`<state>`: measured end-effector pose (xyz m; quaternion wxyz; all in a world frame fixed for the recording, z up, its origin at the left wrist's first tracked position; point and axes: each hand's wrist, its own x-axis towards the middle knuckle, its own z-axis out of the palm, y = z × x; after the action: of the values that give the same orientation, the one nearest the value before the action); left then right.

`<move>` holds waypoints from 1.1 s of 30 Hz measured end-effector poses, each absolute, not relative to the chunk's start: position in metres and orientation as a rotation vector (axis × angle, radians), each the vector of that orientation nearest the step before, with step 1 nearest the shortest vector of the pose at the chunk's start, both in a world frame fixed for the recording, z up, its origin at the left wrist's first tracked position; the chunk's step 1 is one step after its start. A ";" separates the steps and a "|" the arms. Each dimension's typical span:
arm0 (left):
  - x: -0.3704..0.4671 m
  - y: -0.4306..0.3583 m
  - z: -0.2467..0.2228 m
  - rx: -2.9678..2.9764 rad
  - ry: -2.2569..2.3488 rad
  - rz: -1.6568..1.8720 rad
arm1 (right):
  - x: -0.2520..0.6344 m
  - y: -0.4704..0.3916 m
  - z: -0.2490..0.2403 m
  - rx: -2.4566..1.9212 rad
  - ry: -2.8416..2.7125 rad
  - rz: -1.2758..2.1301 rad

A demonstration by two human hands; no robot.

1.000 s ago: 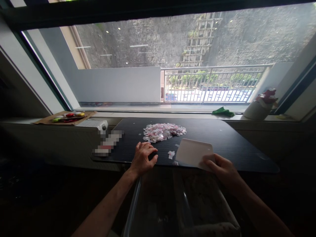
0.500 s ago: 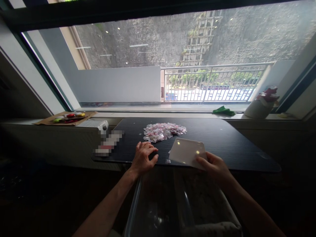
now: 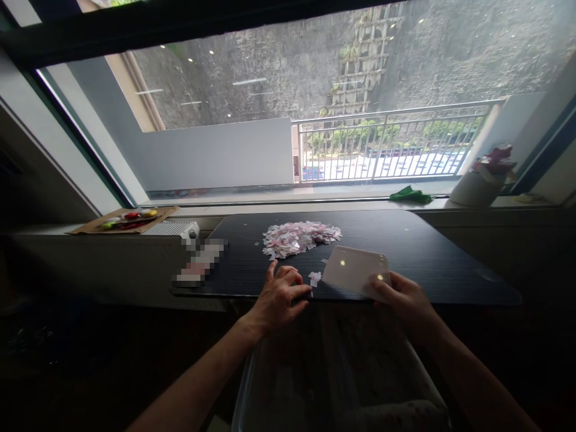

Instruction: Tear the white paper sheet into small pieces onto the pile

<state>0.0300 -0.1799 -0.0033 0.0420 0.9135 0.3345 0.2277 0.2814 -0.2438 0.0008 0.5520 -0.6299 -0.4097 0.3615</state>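
My right hand grips the near right corner of a pale, glossy, rectangular plastic piece, thumb on top. The piece is tilted over the near edge of the dark table. To its left lies a small clump of paper scraps. My left hand is beside this clump, little finger spread, with forefinger and thumb reaching toward it and a gap between them. Beyond my left hand lies a heap of small white and pink paper scraps.
Below the table edge stands a clear plastic bin. A blurred-out item lies at the table's left. On the sill are a green cloth, a whitish pot and a cardboard sheet with colourful items.
My left hand has moved right and its fingers have stretched out. The plastic piece has shifted right in my right hand, and the small clump of scraps now shows beside it.
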 end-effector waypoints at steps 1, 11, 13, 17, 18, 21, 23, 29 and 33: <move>0.030 -0.181 -0.004 2.806 1.020 0.717 | 0.282 -0.244 0.000 -1.484 -0.956 0.862; 0.032 -0.165 -0.002 2.462 1.184 0.870 | 0.284 -0.243 -0.004 -1.479 -1.014 0.862; 0.030 -0.157 0.001 2.301 1.245 0.878 | 0.285 -0.243 -0.003 -1.478 -1.010 0.874; 0.027 -0.148 0.010 1.982 1.349 0.755 | 0.285 -0.242 -0.004 -1.472 -0.998 0.893; 0.027 -0.147 0.012 1.918 1.365 0.739 | 0.285 -0.242 -0.005 -1.472 -1.006 0.882; 0.028 -0.145 0.018 1.822 1.387 0.749 | 0.285 -0.242 -0.007 -1.474 -1.036 0.836; 0.028 -0.142 0.019 1.809 1.406 0.758 | 0.285 -0.242 -0.008 -1.475 -1.043 0.822; 0.025 -0.139 0.018 2.034 1.458 0.799 | 0.285 -0.241 -0.009 -1.476 -1.013 0.840; 0.023 -0.145 0.011 2.314 1.377 0.729 | 0.285 -0.242 -0.007 -1.463 -0.972 0.870</move>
<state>0.0229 -0.1449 0.0107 0.1753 0.8166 0.4860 0.2573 0.2846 -0.2415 -0.0068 0.5572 -0.6198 -0.4117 0.3686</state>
